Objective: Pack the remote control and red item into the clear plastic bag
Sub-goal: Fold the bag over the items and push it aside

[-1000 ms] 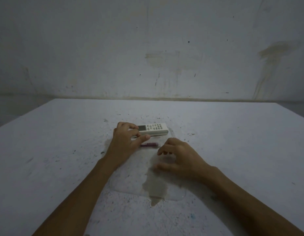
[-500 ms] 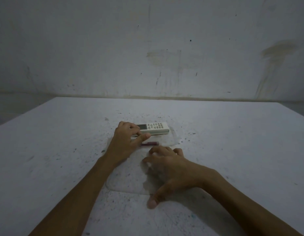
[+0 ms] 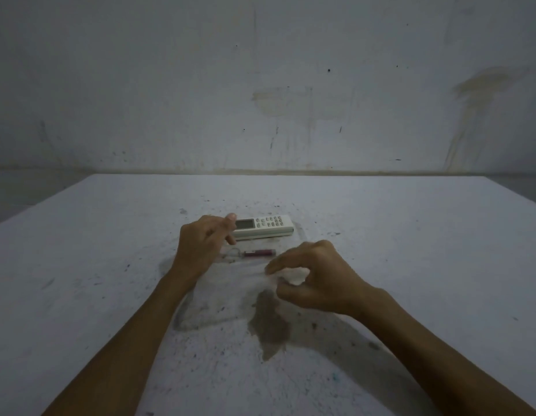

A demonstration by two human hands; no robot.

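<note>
A white remote control (image 3: 266,226) lies crosswise on the table, its screen end to the left. Just in front of it lies the small red item (image 3: 259,253), with a wire ring on its left end. The clear plastic bag (image 3: 218,298) is spread flat on the table between my forearms. My left hand (image 3: 200,244) hovers by the remote's left end with loosely curled fingers, holding nothing. My right hand (image 3: 314,280) pinches a raised fold of the bag's right edge between thumb and fingers, just right of the red item.
The grey-white table (image 3: 410,265) is speckled with dark marks, and a brown stain (image 3: 269,325) lies under the bag's near right corner. A stained wall (image 3: 290,100) stands behind the table's far edge.
My right hand went from flat on the bag to pinching and lifting its edge. My left hand rose off the table, uncovering the red item's ring end.
</note>
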